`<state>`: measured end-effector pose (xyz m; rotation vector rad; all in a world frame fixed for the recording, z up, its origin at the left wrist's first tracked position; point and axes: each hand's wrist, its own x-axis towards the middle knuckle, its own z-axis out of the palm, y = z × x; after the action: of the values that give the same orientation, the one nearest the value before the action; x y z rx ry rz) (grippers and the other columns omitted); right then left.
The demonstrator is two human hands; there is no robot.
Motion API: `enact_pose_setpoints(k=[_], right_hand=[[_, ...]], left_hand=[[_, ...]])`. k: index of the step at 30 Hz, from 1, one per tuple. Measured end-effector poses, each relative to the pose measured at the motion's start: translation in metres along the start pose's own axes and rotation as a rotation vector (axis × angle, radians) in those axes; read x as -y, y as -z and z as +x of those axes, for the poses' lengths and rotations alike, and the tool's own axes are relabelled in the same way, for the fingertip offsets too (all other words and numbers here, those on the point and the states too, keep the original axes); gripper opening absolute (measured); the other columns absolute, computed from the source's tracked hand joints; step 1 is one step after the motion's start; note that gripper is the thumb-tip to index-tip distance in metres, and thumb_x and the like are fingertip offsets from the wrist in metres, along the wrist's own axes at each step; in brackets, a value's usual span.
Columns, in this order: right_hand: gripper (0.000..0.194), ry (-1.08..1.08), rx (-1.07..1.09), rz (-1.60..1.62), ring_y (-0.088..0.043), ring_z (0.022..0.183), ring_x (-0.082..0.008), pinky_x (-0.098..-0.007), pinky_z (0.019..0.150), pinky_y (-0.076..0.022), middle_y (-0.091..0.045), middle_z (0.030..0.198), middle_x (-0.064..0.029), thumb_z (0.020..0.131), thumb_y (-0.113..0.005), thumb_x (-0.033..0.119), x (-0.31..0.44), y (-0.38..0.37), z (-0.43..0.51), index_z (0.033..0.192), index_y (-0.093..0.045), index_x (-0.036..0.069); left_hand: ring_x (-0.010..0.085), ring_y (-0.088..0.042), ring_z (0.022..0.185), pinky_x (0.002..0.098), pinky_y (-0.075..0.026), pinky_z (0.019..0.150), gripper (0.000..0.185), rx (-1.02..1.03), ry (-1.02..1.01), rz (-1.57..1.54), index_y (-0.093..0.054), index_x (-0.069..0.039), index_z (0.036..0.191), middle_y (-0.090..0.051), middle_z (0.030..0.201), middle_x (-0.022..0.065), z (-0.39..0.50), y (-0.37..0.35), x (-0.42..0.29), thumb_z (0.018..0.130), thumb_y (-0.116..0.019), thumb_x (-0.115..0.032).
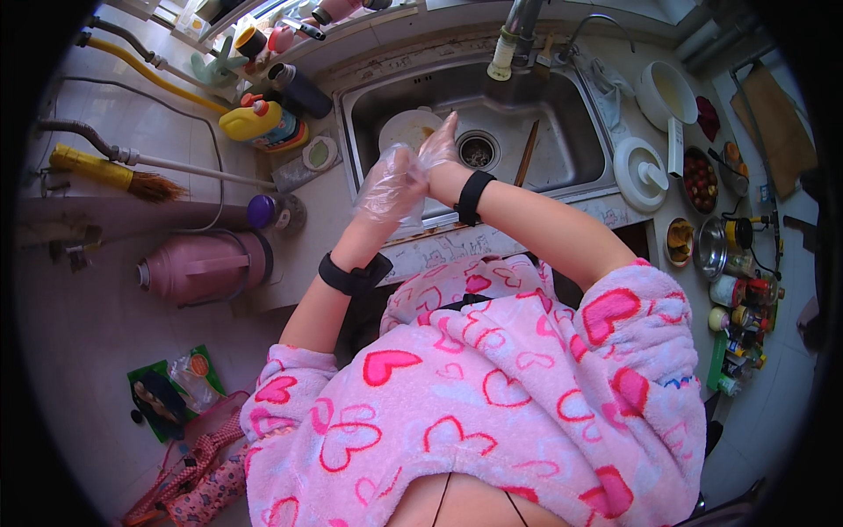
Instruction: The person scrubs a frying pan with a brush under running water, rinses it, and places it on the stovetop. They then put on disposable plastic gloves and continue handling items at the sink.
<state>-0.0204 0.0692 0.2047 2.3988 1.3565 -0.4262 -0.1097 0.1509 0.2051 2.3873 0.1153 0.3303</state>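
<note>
Both hands meet over the near left part of the stainless steel sink [560,125]. Loose clear plastic from a disposable glove [382,191] covers my left hand [394,179], whose fingers pinch thin plastic at the right wrist. My right hand [442,143] points away from me with its fingers extended, and clear film seems to cover it too. Behind the hands, a white dish [403,126] with brown food residue lies in the sink, partly hidden. Right of it are the drain strainer [479,151] and brown chopsticks [527,155].
Left of the sink stand a yellow detergent bottle [260,125], a dark flask [299,91] and a purple-lidded jar [280,212]. A pink thermos jug [204,267] is nearer. On the right are a white lid [639,172], a white pot [665,95] and a bowl of red fruit [699,181].
</note>
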Motion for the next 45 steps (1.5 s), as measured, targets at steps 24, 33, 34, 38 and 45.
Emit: enact_pose_setpoints(k=[24, 33, 34, 38, 45], right_hand=[[0.032, 0.080, -0.163, 0.198, -0.065, 0.106, -0.0306, -0.0563, 0.090, -0.0407, -0.069, 0.114, -0.0099, 0.092, -0.053, 0.032, -0.017, 0.007, 0.014, 0.111, -0.071, 0.014], [0.019, 0.059, -0.367, 0.244, -0.071, 0.072, -0.0257, -0.0356, 0.063, -0.0508, -0.072, 0.079, -0.0077, 0.077, -0.066, 0.031, -0.022, 0.006, 0.006, 0.077, -0.074, 0.014], [0.019, 0.056, -0.296, 0.257, -0.071, 0.070, -0.0258, -0.0352, 0.063, -0.0509, -0.072, 0.079, -0.0077, 0.078, -0.066, 0.031, -0.021, 0.007, 0.006, 0.077, -0.074, 0.013], [0.028, 0.033, -0.035, 0.269, -0.066, 0.107, -0.0257, -0.0526, 0.088, -0.0444, -0.070, 0.112, -0.0081, 0.090, -0.056, 0.030, -0.016, 0.017, 0.008, 0.108, -0.073, 0.016], [0.031, -0.001, -0.107, 0.106, -0.065, 0.109, -0.0280, -0.0561, 0.091, -0.0423, -0.069, 0.113, -0.0094, 0.092, -0.054, 0.030, -0.008, 0.014, 0.006, 0.112, -0.071, 0.015]], left_hand=[[0.0323, -0.061, 0.080, 0.0383, -0.049, 0.072, 0.016, 0.017, -0.031, -0.156, -0.052, -0.003, 0.107, -0.059, 0.088, 0.0188, -0.006, 0.013, -0.013, 0.094, -0.057, -0.009], [0.0106, -0.059, 0.084, 0.0257, -0.048, 0.077, 0.014, -0.113, -0.103, -0.432, -0.064, -0.004, 0.106, -0.063, 0.091, 0.0022, -0.021, 0.003, -0.010, 0.094, -0.064, -0.010], [0.0105, -0.059, 0.084, 0.0252, -0.048, 0.077, 0.015, -0.180, -0.182, -0.304, -0.066, -0.004, 0.106, -0.064, 0.092, 0.0019, -0.022, 0.002, -0.010, 0.092, -0.066, -0.010], [0.0110, -0.061, 0.086, 0.0256, -0.049, 0.078, 0.020, -0.165, 0.158, -0.563, -0.066, -0.001, 0.104, -0.067, 0.092, 0.0029, -0.021, 0.000, -0.010, 0.087, -0.073, -0.009], [0.0111, -0.063, 0.080, 0.0256, -0.051, 0.073, 0.023, -0.031, 0.338, -0.842, -0.066, 0.000, 0.103, -0.068, 0.093, 0.0038, -0.021, 0.011, -0.010, 0.084, -0.075, -0.009]])
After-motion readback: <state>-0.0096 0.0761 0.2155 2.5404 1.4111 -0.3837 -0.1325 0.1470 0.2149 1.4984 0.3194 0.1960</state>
